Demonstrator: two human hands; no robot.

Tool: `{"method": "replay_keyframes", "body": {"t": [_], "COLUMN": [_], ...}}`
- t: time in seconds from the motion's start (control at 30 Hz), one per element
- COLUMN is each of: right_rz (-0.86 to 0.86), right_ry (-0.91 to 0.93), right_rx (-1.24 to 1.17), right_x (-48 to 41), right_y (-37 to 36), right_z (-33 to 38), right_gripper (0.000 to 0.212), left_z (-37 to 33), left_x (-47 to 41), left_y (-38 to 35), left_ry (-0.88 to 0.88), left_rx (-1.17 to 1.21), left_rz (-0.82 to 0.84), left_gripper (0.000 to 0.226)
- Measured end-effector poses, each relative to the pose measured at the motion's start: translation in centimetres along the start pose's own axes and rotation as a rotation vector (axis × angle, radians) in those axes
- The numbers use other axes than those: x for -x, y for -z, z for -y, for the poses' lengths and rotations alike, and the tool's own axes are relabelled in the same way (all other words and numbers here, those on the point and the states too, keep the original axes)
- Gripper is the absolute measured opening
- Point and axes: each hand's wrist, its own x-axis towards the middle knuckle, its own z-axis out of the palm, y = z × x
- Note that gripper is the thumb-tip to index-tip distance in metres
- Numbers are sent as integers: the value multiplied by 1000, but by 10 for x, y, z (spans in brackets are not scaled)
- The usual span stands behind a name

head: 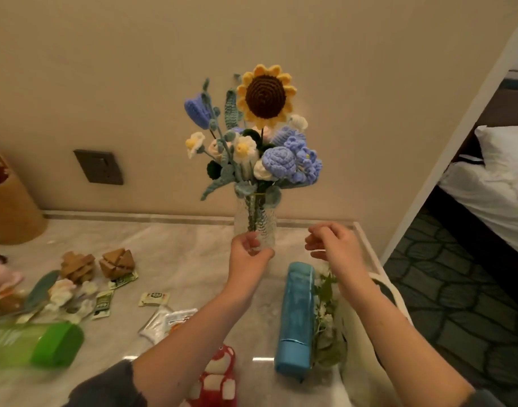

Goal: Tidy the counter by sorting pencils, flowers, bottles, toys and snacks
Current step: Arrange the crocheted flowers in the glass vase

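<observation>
**Left hand gripping the vase of crocheted flowers at the counter's back edge**

A pale marble counter is running along a beige wall that is carrying a dark socket plate. To the right, the room is opening onto patterned carpet and a bed with a white pillow.

The glass vase is standing upright near the back edge, holding the crocheted flowers, with a sunflower rising tallest. The left hand is curling its thumb and fingers round the vase's base. The right hand is hovering just beside it, apart from the glass, fingers loosely bent and holding nothing.

Bare marble is lying open to the left of the vase, between it and two wooden puzzle toys. Nearer the front, snack packets are lying scattered. A blue bottle is lying on its side near the right edge, a white flower sprig touching its right flank, and a white bag is crowding that corner.

A green bottle is showing blurred at the left, partly cut off. A brown container is being cropped by the left border, its contents unclear. A red plush toy is lying half hidden under the left forearm. More loose flowers are lying in a heap too blurred to sort out.
</observation>
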Motion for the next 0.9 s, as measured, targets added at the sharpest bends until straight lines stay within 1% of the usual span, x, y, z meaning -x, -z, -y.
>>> {"method": "replay_keyframes", "body": {"t": [0.07,0.13,0.3,0.47,0.6,0.7,0.77,0.83,0.9], "right_rz": [56,151,373,550,700,800,854,882,868], "right_ry": [9,11,34,62,71,77,52,50,92], "right_rx": [-7,-29,-34,23,91,191,246,345,520], "right_x": [6,12,22,34,48,62,72,80,83], "right_y": [-21,-48,-115,-176,-235,-286,-320,-350,-375], "right_z": [0,3,6,17,32,44,47,43,33], "right_gripper": [14,17,20,20,19,17,15,14,26], "left_z": [-3,-6,-8,-11,-12,-10,-7,-1,4], "left_x": [0,-1,-2,0,-3,-3,-4,-6,-11], "left_y": [19,41,102,169,233,287,328,366,399], "left_ry": [4,-4,-9,-38,-101,-104,-93,-72,-42], "left_rx": [29,50,78,101,69,50,-46,-218,-543], "left_rz": [-21,-63,-205,-324,-417,-419,-381,-336,-289], "left_gripper": [41,39,33,33,30,31,29,24,18]}}
